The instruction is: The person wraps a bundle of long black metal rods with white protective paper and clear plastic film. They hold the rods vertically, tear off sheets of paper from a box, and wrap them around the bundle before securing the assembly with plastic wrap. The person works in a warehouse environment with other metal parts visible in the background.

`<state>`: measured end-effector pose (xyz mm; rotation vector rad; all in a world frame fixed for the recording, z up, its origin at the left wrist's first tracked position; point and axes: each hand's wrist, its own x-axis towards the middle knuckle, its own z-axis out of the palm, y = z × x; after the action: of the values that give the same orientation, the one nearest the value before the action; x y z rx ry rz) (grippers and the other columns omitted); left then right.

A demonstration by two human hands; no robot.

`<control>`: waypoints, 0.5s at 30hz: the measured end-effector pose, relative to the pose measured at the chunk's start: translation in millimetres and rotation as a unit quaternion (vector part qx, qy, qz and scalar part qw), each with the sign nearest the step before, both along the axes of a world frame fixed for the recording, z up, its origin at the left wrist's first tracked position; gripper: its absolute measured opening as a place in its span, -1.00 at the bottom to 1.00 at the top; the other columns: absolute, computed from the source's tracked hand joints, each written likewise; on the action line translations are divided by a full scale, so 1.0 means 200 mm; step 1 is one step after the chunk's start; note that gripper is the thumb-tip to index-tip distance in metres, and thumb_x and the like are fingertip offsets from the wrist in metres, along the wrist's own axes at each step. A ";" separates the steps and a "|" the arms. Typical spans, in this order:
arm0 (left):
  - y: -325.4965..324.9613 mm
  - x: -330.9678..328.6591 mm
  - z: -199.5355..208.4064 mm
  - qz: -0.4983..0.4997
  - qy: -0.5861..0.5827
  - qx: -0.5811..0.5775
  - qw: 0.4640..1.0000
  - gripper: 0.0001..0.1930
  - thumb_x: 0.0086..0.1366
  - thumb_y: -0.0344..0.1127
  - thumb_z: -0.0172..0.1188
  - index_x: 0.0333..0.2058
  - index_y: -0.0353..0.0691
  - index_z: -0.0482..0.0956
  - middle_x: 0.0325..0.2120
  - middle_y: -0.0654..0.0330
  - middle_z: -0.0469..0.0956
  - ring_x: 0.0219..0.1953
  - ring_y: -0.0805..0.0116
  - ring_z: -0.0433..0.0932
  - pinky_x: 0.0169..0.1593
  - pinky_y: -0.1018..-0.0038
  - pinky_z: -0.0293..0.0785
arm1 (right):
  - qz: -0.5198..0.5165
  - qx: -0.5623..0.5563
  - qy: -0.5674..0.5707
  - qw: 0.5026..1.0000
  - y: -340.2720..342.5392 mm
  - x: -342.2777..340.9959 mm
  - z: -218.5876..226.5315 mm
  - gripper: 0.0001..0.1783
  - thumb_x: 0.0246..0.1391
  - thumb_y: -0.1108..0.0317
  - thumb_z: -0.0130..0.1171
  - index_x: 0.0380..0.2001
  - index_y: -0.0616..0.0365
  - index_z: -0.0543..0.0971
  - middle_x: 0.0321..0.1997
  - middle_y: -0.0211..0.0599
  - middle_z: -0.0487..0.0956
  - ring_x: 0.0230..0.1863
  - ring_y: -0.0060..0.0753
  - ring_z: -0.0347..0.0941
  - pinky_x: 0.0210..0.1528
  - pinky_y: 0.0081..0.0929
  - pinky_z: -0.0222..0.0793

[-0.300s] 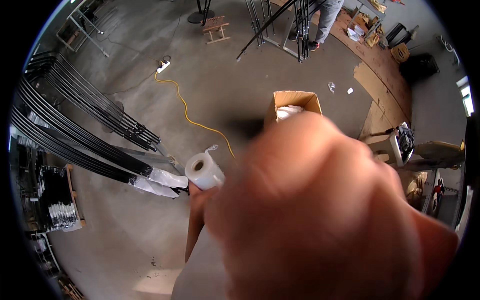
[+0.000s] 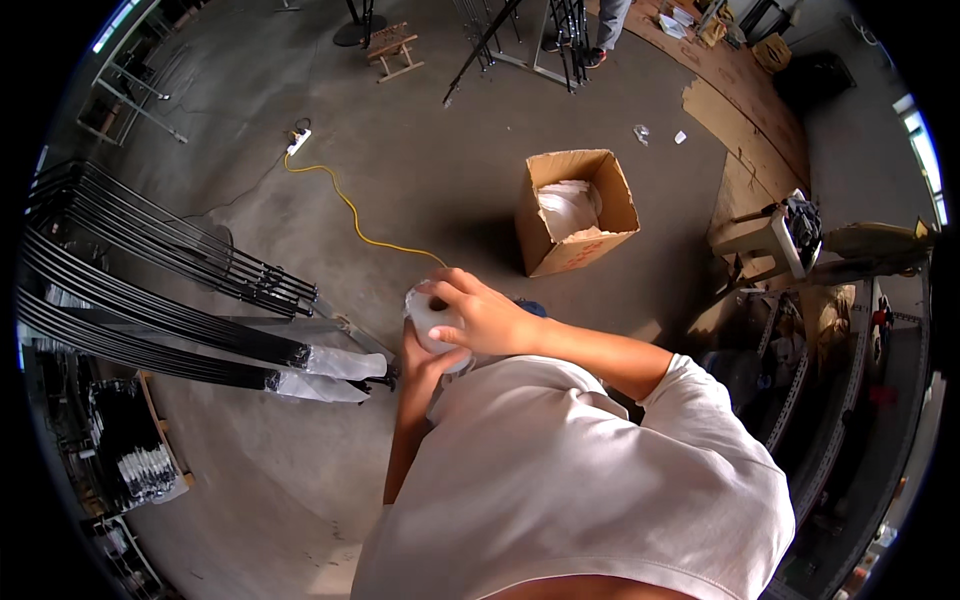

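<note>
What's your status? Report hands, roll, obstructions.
Left hand gripping whitish roll; right hand over its top end. Cardboard box beyond, apart from roll. Black rods to the left, seemingly not in the way.

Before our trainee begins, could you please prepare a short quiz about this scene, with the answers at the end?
1. Multiple choice: What are the left hand and the right hand both touching?
A. a wooden stool
B. a roll of plastic film
C. a metal rack

2. True or false: The cardboard box on the floor is closed on top.

3. Fill in: The cord running to the white power strip is ____ in colour.

Key:
1. B
2. False; its top is open and white material shows inside.
3. yellow
</note>
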<state>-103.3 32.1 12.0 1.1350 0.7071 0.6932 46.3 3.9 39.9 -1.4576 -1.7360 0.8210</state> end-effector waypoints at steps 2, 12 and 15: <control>0.00 0.04 -0.04 -0.032 0.046 0.004 0.998 -0.29 -0.26 -0.47 0.31 -0.04 -0.35 0.20 -0.18 0.07 0.37 -0.16 0.30 0.41 -0.15 0.45 0.39 | -0.078 0.043 -0.078 0.993 -0.07 0.03 -0.04 -0.36 -0.11 0.14 0.17 0.04 0.13 0.24 0.13 0.05 0.08 0.12 0.03 0.12 0.08 -0.23 0.16; 0.30 0.77 -0.04 -0.100 -0.005 0.154 0.983 -0.31 -0.33 -0.48 0.35 -0.11 -0.32 0.27 -0.19 0.08 0.40 -0.13 0.29 0.41 -0.09 0.39 0.33 | -0.248 0.037 0.358 0.900 0.09 0.58 -0.11 0.33 -0.49 0.22 0.45 0.21 0.13 -0.32 0.12 0.06 0.14 0.12 -0.19 0.15 0.15 -0.32 0.07; 0.49 1.08 0.00 -0.106 -0.018 0.151 0.983 -0.22 -0.30 -0.49 0.34 -0.02 -0.29 0.16 -0.12 0.08 0.33 -0.05 0.27 0.34 -0.01 0.37 0.27 | -0.235 0.050 0.301 0.923 0.27 0.88 -0.02 0.32 -0.49 0.14 0.44 0.20 0.21 -0.29 0.05 -0.03 0.21 0.14 -0.22 0.13 0.18 -0.34 0.01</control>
<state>111.8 129.4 11.8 1.4492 0.4491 0.6517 223.3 57.4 36.0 -1.2919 -0.9053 0.7918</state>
